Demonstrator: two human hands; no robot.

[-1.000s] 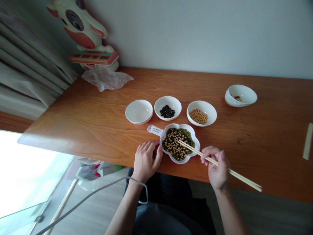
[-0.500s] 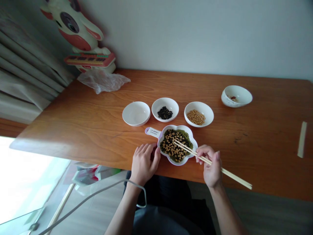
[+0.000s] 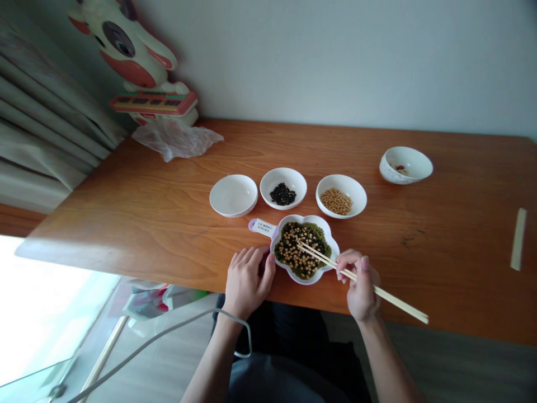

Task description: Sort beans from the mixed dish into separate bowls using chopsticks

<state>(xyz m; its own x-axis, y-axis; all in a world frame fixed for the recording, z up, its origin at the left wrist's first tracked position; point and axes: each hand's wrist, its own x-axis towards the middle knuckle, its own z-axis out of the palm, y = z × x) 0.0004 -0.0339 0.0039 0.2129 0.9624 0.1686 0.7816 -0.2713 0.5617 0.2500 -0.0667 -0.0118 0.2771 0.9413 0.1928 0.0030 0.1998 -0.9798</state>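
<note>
A white flower-shaped dish with a short labelled handle sits near the table's front edge. Mixed beans, tan, black and green, cover its bottom. My left hand rests on the table at the dish's left side, fingers curled and closed, thumb and forefinger at the rim. In my right hand is a pair of wooden chopsticks, closed in the fingers; their tips reach into the beans. Whether a bean is between the tips is too small to tell.
Behind the dish stand a bare white bowl, a bowl of black beans and a bowl of soybeans. Another bowl is farther right. A plastic bag and cow toy stand back left; a tape strip lies right.
The chopsticks' rear ends have shifted slightly left and up, and my right thumb has moved a little. My left hand, the dish and the bowls stay where they were.
</note>
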